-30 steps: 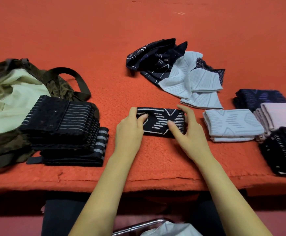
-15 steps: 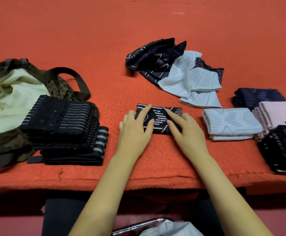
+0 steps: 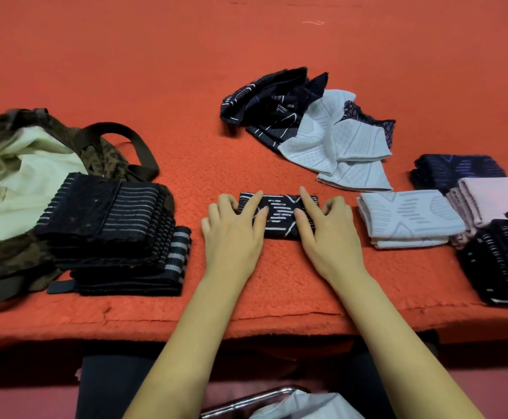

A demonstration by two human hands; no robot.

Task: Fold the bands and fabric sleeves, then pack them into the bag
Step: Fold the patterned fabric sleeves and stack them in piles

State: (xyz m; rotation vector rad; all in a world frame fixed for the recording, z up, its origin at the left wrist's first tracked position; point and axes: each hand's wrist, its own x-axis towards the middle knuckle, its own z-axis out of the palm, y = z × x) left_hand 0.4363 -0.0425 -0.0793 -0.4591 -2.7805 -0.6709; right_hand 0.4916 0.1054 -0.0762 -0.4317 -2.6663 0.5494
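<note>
From the head view, you are on the folding step. The dark patterned sleeve [image 3: 278, 216] lies folded into a small rectangle on the red cloth [image 3: 156, 71], directly under your fingertips. Your left hand [image 3: 234, 234] lies flat on its left end, fingers nearly straight and a little spread. Your right hand [image 3: 328, 234] presses the right end, forefinger straight on top and the outer fingers bent at the edge. Neither hand pinches it.

This fold looks finished, or nearly so. The next move is probably to carry the sleeve to the folded sleeves just right of your right hand: a pale folded sleeve [image 3: 410, 219] nearest, then pink [image 3: 494, 201], navy [image 3: 455, 170] and black-patterned [image 3: 500, 261] ones beyond it. Grip both ends together so the layers don't spring apart.

More folding remains. A loose heap of sleeves [image 3: 307, 125] lies beyond your right hand. Well to the left of your left hand, the stack of striped bands [image 3: 110, 225] rests against the open camouflage bag [image 3: 20, 164], with nothing visibly packed.

No brand, label or writing can be read. The white marks on the fabrics are woven pattern only.
</note>
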